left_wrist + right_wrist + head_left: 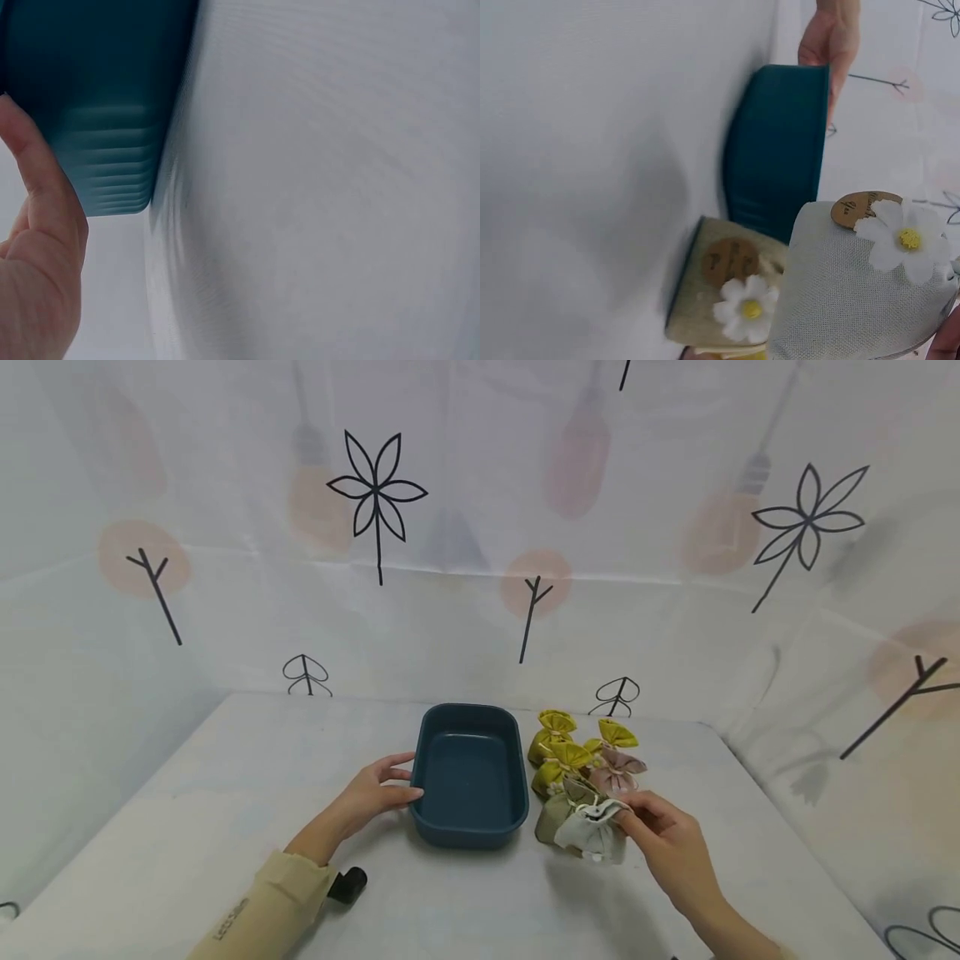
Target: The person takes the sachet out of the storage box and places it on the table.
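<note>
Head view: a dark teal tub (470, 774) sits on the white counter (187, 827), and everything else is placed from it. The left hand (375, 793) lies against the tub's left wall, its fingers straight and relaxed, touching rather than gripping. To the tub's right lies a cluster of small cloth sachets (577, 752), yellow-green and pink. Nearest the tub's front right corner is a pale grey sachet (592, 833), and the right hand (667, 839) pinches its gathered neck between thumb and fingers. An olive sachet (553, 817) lies between the grey one and the tub. A small black object (347, 885) lies on the counter in front of the tub's left side, near the sleeve (255, 914).

Left wrist view: only the tub's outer wall (90, 105) and the thumb side of the left hand (37, 247) show, with the thumb against the wall. The picture is blurred, and how the other fingers lie cannot be told here.

Right wrist view: this one shows what the head view does not: each sachet carries a white daisy and a round wooden tag, on both the grey sachet (855, 300) and the olive one (720, 300). The tub (776, 150) stands beyond them with the left hand (829, 37) at its far side.

I judge the pinch on the neck to be slight, so the sachet could slip from it, or drag the olive sachet that lies against it. With the left hand only resting, a knock could slide the tub.
</note>
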{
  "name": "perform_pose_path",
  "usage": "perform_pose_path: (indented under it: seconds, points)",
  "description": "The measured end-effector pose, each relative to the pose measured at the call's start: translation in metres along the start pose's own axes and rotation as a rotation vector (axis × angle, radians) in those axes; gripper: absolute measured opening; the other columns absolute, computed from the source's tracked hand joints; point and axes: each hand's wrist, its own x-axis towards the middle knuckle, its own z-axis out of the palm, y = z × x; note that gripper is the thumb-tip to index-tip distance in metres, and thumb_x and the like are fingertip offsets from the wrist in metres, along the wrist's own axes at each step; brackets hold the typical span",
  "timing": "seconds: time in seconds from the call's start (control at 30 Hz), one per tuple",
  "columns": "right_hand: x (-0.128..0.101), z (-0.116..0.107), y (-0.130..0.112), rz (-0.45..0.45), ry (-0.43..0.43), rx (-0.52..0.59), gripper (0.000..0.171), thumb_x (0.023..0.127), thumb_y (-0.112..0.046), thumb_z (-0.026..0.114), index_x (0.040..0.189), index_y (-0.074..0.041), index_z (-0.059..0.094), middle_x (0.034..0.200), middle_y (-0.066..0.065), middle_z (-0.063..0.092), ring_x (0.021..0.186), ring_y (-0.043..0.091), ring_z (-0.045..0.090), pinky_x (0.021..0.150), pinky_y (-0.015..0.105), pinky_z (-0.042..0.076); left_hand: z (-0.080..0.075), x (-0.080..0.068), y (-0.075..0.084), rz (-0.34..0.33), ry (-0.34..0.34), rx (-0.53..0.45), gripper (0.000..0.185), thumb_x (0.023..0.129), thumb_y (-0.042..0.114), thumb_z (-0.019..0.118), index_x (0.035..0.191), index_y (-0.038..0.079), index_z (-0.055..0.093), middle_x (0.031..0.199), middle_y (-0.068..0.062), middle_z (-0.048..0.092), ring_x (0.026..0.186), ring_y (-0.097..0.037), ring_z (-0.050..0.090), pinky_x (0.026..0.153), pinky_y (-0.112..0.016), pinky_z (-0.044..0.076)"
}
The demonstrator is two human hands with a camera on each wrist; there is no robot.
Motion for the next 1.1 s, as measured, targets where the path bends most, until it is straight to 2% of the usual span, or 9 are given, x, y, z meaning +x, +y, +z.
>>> perform_pose_path:
  seconds: [0.2, 0.37, 0.53, 0.8, 1.1]
  points:
    - [-0.002, -0.008, 0.013, 0.092, 0.016, -0.054, 0.01, 0.089, 0.001, 0.059, 0.096, 0.005, 0.065, 0.082, -0.003, 0.065, 0.071, 0.005, 0.059, 0.059, 0.021, 0.051, 0.0, 0.0, 0.0, -0.01, 0.01, 0.0, 0.073, 0.076, 0.016, 0.079, 0.139, 0.014, 0.042, 0.121, -0.016, 0.05, 0.091, -0.021, 0.061, 0.082, -0.035, 0.051]
    - [-0.004, -0.015, 0.024, 0.116, 0.041, -0.088, 0.01, 0.089, 0.001, 0.06, 0.096, 0.005, 0.065, 0.081, -0.004, 0.065, 0.07, 0.004, 0.059, 0.058, 0.021, 0.051, 0.0, 0.001, 0.001, -0.012, 0.014, 0.014, 0.07, 0.079, 0.01, 0.075, 0.14, 0.012, 0.04, 0.122, -0.018, 0.049, 0.09, -0.021, 0.06, 0.082, -0.036, 0.051]
    - [-0.003, -0.02, 0.033, 0.13, 0.068, -0.092, 0.01, 0.088, 0.001, 0.06, 0.095, 0.007, 0.065, 0.079, -0.006, 0.064, 0.068, 0.003, 0.059, 0.058, 0.02, 0.051, -0.001, 0.001, 0.002, -0.012, 0.009, 0.013, 0.071, 0.079, 0.012, 0.076, 0.14, 0.012, 0.04, 0.122, -0.018, 0.049, 0.091, -0.021, 0.06, 0.082, -0.036, 0.051]
    - [0.004, -0.024, 0.043, 0.24, 0.047, -0.13, 0.017, 0.091, -0.007, 0.059, 0.098, 0.007, 0.064, 0.079, -0.002, 0.065, 0.068, 0.004, 0.058, 0.059, 0.022, 0.05, -0.002, 0.002, 0.0, -0.015, 0.013, 0.01, 0.071, 0.078, 0.013, 0.076, 0.139, 0.014, 0.042, 0.121, -0.017, 0.05, 0.091, -0.022, 0.061, 0.082, -0.036, 0.051]
    - [0.016, -0.025, 0.057, 0.288, 0.026, -0.143, 0.019, 0.091, -0.008, 0.058, 0.1, 0.007, 0.064, 0.079, 0.0, 0.064, 0.068, 0.005, 0.056, 0.06, 0.021, 0.048, 0.0, 0.001, 0.001, -0.028, 0.025, 0.01, 0.072, 0.076, 0.016, 0.078, 0.139, 0.015, 0.043, 0.119, -0.015, 0.052, 0.09, -0.021, 0.061, 0.082, -0.035, 0.051]
